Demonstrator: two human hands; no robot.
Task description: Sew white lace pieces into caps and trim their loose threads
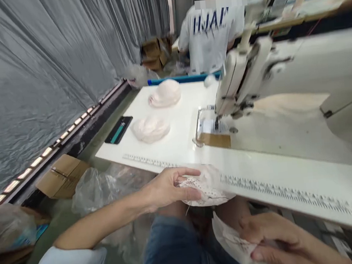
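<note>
My left hand (176, 186) pinches a white lace fabric piece (210, 190) at the front edge of the sewing table. A cup-like, sheer part of it rests over the printed ruler scale. Lower down, above my lap, my right hand (268, 239) grips another white fabric piece (230, 242) between thumb and fingers. Whether the two pieces are joined I cannot tell. Beyond my hands stands a white sewing machine (239, 85), its needle area over a metal plate. Two pale fabric bundles (151, 129) (166, 93) lie on the table's left part.
A dark phone-like object (118, 130) lies at the table's left edge. Cardboard boxes (63, 174) and clear plastic bags (97, 188) are on the floor to the left, beside a grey curtain (49, 57). A person in a white shirt (207, 34) is seated beyond the table.
</note>
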